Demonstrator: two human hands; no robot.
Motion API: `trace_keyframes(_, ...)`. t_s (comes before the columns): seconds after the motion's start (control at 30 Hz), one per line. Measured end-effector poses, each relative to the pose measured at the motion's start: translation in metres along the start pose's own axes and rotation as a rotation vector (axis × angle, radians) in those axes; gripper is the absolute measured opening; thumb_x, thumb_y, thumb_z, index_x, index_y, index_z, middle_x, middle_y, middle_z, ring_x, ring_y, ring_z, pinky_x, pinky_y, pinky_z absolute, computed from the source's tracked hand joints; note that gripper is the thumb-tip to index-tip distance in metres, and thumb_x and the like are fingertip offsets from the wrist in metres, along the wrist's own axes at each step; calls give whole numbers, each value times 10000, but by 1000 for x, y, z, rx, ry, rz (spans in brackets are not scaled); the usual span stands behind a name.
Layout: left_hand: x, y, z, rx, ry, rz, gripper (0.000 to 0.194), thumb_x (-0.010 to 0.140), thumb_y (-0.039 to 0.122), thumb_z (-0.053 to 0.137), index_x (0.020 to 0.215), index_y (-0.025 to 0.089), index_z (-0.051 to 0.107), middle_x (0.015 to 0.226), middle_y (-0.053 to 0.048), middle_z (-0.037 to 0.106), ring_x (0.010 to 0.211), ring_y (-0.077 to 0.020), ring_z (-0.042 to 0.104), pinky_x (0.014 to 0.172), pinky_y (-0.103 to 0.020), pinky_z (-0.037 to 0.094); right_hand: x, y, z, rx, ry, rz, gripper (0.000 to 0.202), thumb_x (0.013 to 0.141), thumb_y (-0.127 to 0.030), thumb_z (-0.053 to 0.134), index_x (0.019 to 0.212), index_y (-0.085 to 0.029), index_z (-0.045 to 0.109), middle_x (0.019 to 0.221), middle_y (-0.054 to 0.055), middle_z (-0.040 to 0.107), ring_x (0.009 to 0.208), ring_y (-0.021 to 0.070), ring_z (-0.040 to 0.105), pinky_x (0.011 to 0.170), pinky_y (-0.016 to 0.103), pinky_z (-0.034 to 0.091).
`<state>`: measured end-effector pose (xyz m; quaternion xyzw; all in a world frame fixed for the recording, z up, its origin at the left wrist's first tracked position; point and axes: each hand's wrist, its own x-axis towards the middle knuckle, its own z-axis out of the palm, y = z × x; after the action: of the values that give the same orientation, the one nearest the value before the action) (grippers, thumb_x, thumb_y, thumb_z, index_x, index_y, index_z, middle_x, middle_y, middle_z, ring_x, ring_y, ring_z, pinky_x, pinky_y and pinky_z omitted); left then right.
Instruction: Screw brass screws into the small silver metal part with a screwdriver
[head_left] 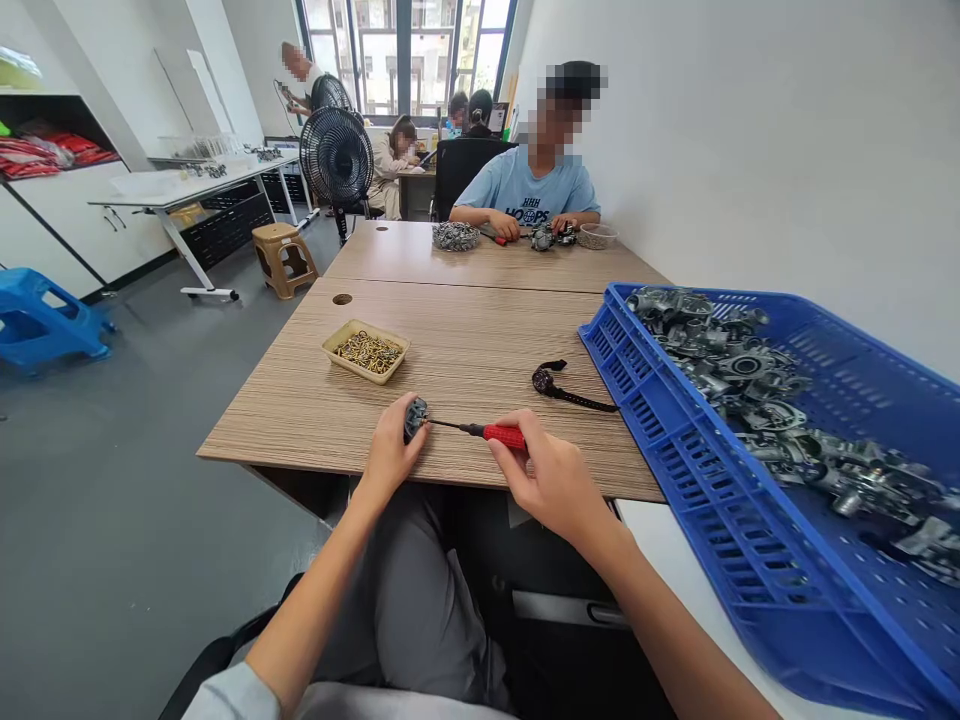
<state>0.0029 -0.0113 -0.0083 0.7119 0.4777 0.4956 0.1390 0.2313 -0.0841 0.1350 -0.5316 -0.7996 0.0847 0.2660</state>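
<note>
My left hand (391,448) is closed around a small grey metal part (415,418) near the table's front edge. In my right hand (553,470) is a screwdriver (504,435) with a red handle and a dark shaft. The shaft points left, and its tip meets the right side of the metal part, by my left fingertips. Whether the tip sits in a screw is too small to tell. Beyond my left hand stands a cream tray (386,374) of small brass-coloured and dark pieces.
A blue crate (675,450) full of metal castings (742,368) stands along the right side. A black wristwatch (544,380) lies beside it on the wooden table (465,340). Across the table, a person in a blue shirt (551,180) handles metal parts near a pile of small pieces (455,236).
</note>
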Motion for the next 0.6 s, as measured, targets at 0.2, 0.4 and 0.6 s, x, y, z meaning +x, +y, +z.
trace_keyframes(0.2,0,-1,1,13,1,9,461,992,290,608,1432,210,494,1354,-138,644,1284,-276,604,1120,-466,484,1,4,2,-50,26,44,180,1026,-426,535,1019,-246,548,716,-4,712,597,213,685,588,284,392)
trace_keyframes(0.4,-2,-2,1,21,-3,15,464,993,268,597,1438,201,487,1374,-136,638,1288,-273,594,1127,-465,478,2,5,0,75,-17,61,150,1026,-406,531,1032,-257,541,786,-9,723,680,205,693,632,275,408)
trace_keyframes(0.6,-2,-2,1,19,-6,13,469,991,264,597,1444,212,486,1381,-131,636,1292,-275,591,1131,-471,475,3,6,8,35,83,187,312,1013,-518,513,846,-255,494,583,-40,577,506,178,555,576,284,336)
